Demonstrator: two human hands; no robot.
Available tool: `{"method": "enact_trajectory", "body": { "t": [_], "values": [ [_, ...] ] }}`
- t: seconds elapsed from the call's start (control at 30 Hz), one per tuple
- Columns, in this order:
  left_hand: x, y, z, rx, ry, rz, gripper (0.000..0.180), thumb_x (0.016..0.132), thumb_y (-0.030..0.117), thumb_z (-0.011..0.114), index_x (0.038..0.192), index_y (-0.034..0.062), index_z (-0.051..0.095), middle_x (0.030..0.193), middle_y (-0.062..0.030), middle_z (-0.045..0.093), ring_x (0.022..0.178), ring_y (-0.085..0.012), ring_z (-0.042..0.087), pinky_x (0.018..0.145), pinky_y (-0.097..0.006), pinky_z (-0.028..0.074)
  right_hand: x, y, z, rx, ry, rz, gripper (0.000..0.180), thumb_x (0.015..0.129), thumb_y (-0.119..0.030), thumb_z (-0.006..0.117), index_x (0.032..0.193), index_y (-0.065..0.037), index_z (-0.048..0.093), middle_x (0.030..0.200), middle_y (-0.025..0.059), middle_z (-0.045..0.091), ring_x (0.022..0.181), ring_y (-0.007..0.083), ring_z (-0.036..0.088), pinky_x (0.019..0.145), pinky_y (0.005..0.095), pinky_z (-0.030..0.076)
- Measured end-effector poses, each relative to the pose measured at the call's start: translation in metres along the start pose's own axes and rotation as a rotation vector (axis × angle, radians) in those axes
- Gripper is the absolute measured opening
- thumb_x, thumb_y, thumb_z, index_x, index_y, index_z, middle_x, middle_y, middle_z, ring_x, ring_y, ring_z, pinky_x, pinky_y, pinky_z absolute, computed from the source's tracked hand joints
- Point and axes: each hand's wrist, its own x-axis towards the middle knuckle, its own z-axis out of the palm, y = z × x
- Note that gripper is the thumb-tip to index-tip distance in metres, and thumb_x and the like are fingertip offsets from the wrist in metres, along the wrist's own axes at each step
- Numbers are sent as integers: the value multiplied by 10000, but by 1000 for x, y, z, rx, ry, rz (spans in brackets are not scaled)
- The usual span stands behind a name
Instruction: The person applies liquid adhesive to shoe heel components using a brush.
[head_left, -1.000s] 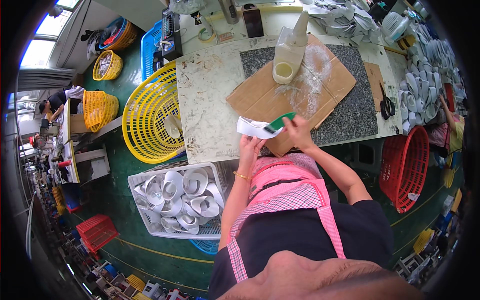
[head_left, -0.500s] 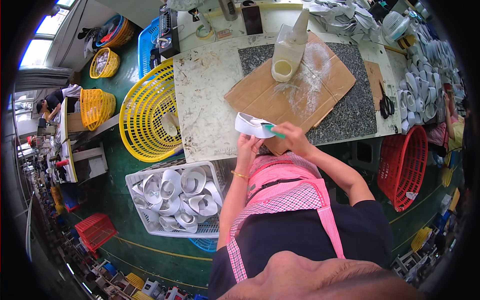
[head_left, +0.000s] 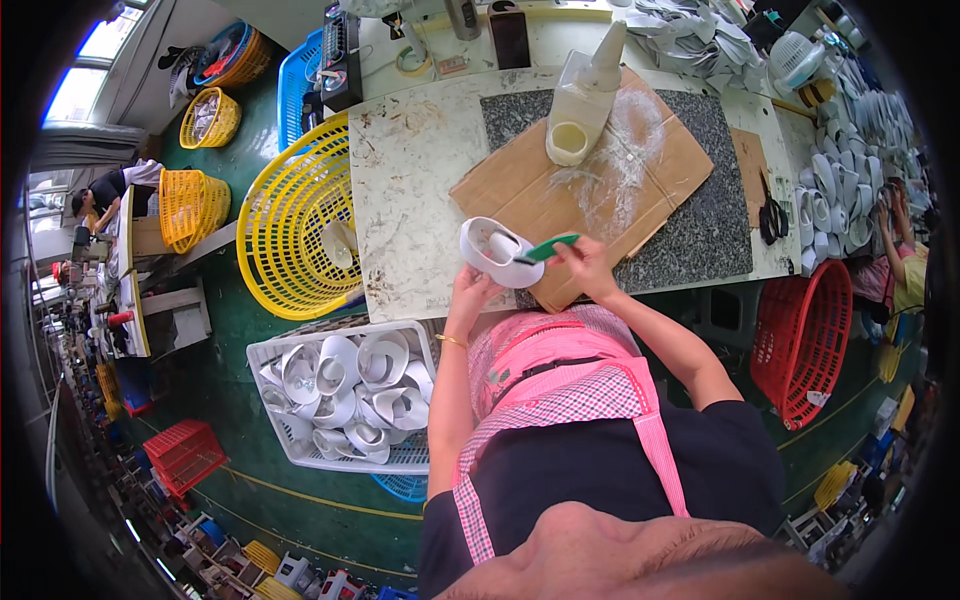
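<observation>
A white shoe upper [head_left: 488,266], curved into a ring, is held over the table's front edge by my left hand [head_left: 472,297], its fingers closed on the near side. My right hand [head_left: 588,268] grips a green-handled brush [head_left: 553,247]. The brush's dark tip reaches the upper's right inner edge; whether it touches cannot be told. Beyond both hands lies a brown cardboard sheet [head_left: 505,185] smeared with white residue. On it stands a translucent bottle [head_left: 580,100] with a cone nozzle and a round opening low on its side.
A grey stone slab [head_left: 715,225] lies under the cardboard, with black scissors [head_left: 772,218] to its right. Left of the table stands a yellow basket [head_left: 262,225]. A white basket [head_left: 285,447] full of white uppers sits nearer. At right is a red basket [head_left: 800,340]; people work at both sides.
The upper has tilted so its open inside now shows, and my left hand has shifted slightly left. The brush has turned, its green handle now pointing up and right.
</observation>
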Motion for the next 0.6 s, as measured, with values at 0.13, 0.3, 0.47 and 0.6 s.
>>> {"method": "enact_trajectory", "body": {
  "t": [0.13, 0.3, 0.47, 0.6],
  "values": [
    [-1, 11, -21, 57, 44, 24, 436, 925, 5, 513, 1345, 37, 403, 1147, -108, 574, 991, -213, 629, 853, -361, 561, 27, 22, -29, -277, 244, 4, 110, 901, -81, 594, 871, 19, 628, 658, 82, 609, 572, 136, 618, 531, 273, 459],
    [5, 9, -57, -165, 255, 106, 487, 925, 63, 557, 1373, 47, 366, 1019, -103, 634, 915, -208, 652, 823, -334, 562, 99, -26, -46, -397, 360, -368, 105, 914, -81, 571, 941, -14, 648, 739, 96, 622, 608, 149, 608, 536, 283, 442],
    [-5, 26, -44, -467, 216, -52, 620, 907, 17, 561, 1439, 137, 267, 1326, -119, 471, 1102, -264, 570, 861, -435, 536, 136, -10, -67, -812, 321, -634, 138, 923, -94, 562, 996, -26, 659, 735, 96, 621, 573, 175, 584, 532, 314, 437],
    [-27, 19, -13, -387, 6, 262, 978, 787, -131, 586, 1499, 284, 59, 1552, -78, 120, 1329, -292, 351, 946, -532, 449, 121, -3, -60, -478, 521, -195, 173, 922, -156, 585, 871, 0, 640, 623, 69, 589, 551, 136, 565, 519, 292, 430]
  ]
}}
